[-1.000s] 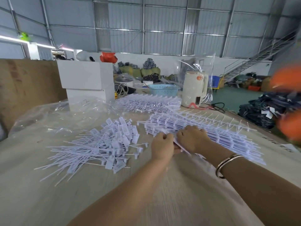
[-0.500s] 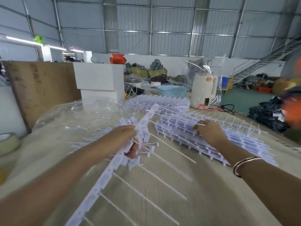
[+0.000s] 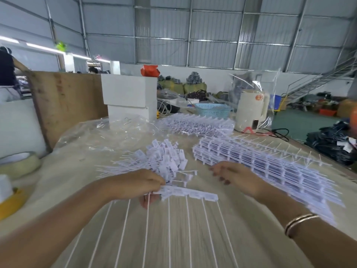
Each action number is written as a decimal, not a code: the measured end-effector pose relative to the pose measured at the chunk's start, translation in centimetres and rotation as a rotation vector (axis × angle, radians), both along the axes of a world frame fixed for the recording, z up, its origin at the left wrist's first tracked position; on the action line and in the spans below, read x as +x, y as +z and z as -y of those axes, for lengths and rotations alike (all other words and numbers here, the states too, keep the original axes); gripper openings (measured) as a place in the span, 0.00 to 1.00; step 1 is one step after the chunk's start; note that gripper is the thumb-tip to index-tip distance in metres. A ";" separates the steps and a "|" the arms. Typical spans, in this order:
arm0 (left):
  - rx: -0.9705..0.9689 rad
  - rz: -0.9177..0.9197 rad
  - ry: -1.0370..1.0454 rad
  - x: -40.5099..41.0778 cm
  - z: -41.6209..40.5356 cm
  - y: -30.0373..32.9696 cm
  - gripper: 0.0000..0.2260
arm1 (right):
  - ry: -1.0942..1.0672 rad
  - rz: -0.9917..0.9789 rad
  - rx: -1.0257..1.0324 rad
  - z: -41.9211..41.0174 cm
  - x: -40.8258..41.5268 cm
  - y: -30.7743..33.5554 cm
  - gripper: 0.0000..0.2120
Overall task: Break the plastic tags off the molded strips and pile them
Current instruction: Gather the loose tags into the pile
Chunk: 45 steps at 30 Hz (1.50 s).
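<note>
A white molded plastic strip (image 3: 190,194) is pinched in the left hand (image 3: 135,185). The right hand (image 3: 234,176) hovers with fingers relaxed, holding nothing. Light and brittle-looking, the strip is best gripped at a tag's root.

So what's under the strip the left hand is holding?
Under the strip held by the left hand, bare wooden tabletop shows between its thin tails. Whatever lies under the hand itself is covered.

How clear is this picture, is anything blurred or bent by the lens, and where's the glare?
Head view: the near forearms and the right end of the stacked strips are motion-smeared; the left hand gripping the strip and the loose tag pile are fairly sharp; the wide lens bows the roof beams and table edge; glare shows on the clear plastic bag and the strip lights at upper left.
</note>
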<state>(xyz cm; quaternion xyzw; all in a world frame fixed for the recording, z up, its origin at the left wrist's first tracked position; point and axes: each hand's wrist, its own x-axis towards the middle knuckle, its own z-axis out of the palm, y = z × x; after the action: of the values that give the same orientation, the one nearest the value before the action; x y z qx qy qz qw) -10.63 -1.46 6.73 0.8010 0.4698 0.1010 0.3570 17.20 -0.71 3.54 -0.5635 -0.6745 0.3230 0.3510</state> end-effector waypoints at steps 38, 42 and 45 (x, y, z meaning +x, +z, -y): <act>0.479 0.151 0.010 1.8 0.1 -6.5 0.05 | 0.280 0.162 0.446 1.7 -4.8 -5.1 0.04; 0.471 0.187 0.015 1.9 0.2 -6.5 0.10 | 0.299 -0.058 0.325 2.0 -5.2 -4.7 0.07; 0.524 0.160 0.028 2.2 0.4 -6.6 0.10 | 0.294 -0.193 0.257 2.2 -5.3 -4.3 0.09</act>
<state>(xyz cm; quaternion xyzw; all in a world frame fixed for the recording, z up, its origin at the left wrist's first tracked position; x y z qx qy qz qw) -8.41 -1.90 0.18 0.8490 0.4089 0.2871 0.1721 11.89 -2.87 -0.79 -0.3762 -0.7482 0.3346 0.4321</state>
